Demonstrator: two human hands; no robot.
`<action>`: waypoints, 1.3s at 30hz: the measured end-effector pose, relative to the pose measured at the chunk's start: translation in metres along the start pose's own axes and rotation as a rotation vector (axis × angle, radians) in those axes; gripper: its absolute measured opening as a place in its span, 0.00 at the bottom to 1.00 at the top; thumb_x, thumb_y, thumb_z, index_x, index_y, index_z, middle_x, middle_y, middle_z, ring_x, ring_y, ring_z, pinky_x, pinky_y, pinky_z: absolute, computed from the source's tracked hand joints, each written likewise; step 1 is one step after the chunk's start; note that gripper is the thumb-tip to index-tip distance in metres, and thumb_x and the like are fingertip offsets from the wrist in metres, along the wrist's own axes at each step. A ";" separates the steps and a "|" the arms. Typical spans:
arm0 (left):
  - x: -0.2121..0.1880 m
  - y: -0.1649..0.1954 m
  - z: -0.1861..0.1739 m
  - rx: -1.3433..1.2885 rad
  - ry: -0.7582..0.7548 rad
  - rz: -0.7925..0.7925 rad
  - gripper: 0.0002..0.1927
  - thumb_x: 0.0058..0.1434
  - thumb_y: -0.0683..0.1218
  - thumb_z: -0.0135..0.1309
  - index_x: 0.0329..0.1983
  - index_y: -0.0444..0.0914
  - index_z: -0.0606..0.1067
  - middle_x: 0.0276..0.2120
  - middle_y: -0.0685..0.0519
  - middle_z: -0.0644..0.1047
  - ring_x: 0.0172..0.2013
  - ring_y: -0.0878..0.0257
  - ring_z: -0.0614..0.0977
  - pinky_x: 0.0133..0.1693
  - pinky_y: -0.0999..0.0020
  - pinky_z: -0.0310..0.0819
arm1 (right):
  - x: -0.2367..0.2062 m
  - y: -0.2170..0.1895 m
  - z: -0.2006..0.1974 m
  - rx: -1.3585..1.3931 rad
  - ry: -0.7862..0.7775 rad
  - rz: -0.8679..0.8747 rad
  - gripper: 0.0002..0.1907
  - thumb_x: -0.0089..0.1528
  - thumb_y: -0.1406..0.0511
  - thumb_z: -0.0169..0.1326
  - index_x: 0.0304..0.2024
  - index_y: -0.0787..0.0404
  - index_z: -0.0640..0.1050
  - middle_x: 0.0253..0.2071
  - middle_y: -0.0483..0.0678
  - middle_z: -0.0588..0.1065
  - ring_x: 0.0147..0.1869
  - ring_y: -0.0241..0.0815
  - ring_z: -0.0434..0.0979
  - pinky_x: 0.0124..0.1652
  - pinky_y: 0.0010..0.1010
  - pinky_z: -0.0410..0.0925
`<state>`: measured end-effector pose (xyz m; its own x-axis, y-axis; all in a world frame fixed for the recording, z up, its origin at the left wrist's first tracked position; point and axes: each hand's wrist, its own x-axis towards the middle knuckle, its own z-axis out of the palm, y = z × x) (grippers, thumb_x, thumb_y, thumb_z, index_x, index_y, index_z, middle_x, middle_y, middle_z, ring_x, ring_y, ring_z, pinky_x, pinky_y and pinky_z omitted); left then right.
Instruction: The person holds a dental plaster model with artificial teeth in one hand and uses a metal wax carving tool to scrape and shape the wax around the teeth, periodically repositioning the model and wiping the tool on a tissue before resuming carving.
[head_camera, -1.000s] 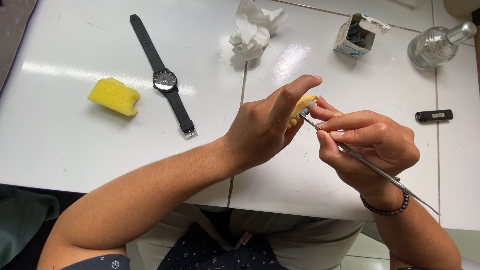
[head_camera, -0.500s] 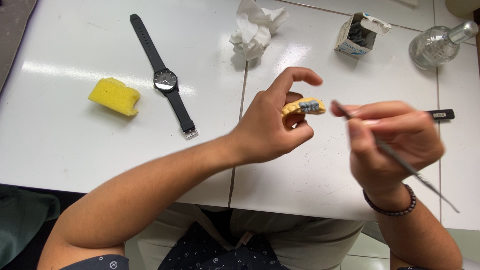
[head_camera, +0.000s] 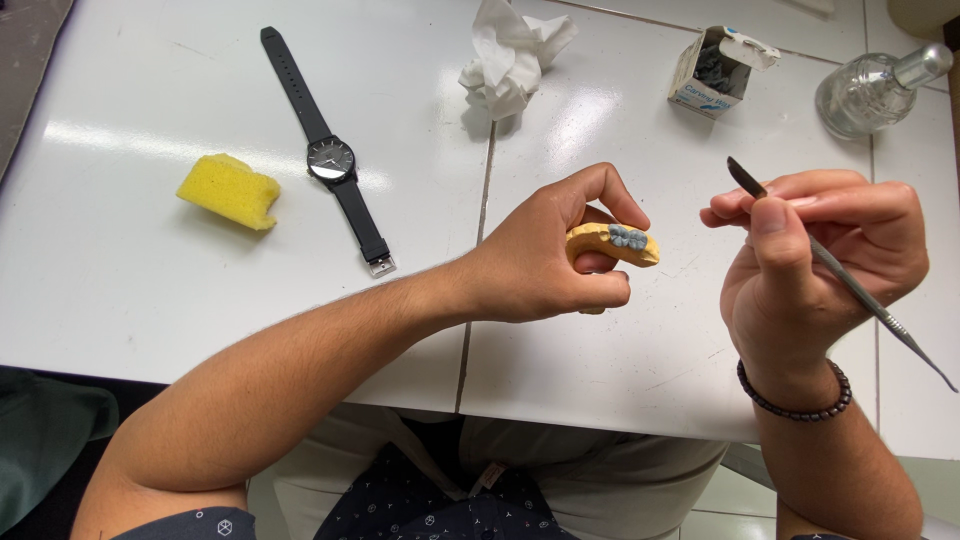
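My left hand (head_camera: 545, 255) grips a small yellow plaster tooth model (head_camera: 612, 243) with grey wax on top, held above the white table. My right hand (head_camera: 815, 250) holds a thin metal carving tool (head_camera: 835, 270) like a pen, its dark tip pointing up and left, apart from the model. A bead bracelet circles my right wrist.
On the white table (head_camera: 150, 280) lie a yellow sponge (head_camera: 228, 190), a black wristwatch (head_camera: 330, 150), a crumpled white tissue (head_camera: 510, 60), a small open cardboard box (head_camera: 715, 70) and a glass burner with a metal cap (head_camera: 870, 90) at the far right.
My right hand has drawn the tool away from the model, rightward and up. The left hand has turned the model so its grey wax faces up.
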<state>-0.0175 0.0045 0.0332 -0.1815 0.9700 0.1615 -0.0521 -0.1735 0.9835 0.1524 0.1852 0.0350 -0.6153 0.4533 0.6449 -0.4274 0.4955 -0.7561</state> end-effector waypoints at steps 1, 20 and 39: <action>0.000 -0.001 0.000 0.002 0.001 0.012 0.20 0.57 0.40 0.58 0.50 0.36 0.66 0.32 0.56 0.76 0.28 0.74 0.76 0.30 0.77 0.77 | 0.001 -0.001 0.002 -0.006 -0.008 0.001 0.08 0.76 0.73 0.55 0.46 0.66 0.67 0.36 0.54 0.73 0.33 0.41 0.80 0.41 0.36 0.83; -0.009 -0.011 0.021 0.695 0.395 0.419 0.16 0.66 0.38 0.60 0.47 0.35 0.64 0.38 0.47 0.82 0.37 0.55 0.88 0.34 0.67 0.85 | 0.004 -0.048 0.050 -0.248 -0.211 0.000 0.11 0.63 0.78 0.60 0.33 0.66 0.71 0.40 0.59 0.80 0.51 0.50 0.85 0.49 0.30 0.81; -0.007 -0.013 0.020 0.669 0.389 0.449 0.14 0.69 0.38 0.59 0.46 0.35 0.64 0.38 0.48 0.82 0.36 0.58 0.88 0.35 0.72 0.86 | 0.005 -0.044 0.050 -0.312 -0.256 -0.080 0.11 0.62 0.78 0.61 0.31 0.64 0.71 0.37 0.56 0.80 0.51 0.50 0.85 0.49 0.30 0.81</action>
<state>0.0035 0.0035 0.0213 -0.3739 0.6871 0.6230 0.6654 -0.2692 0.6962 0.1357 0.1286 0.0659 -0.7499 0.2251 0.6222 -0.2837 0.7402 -0.6096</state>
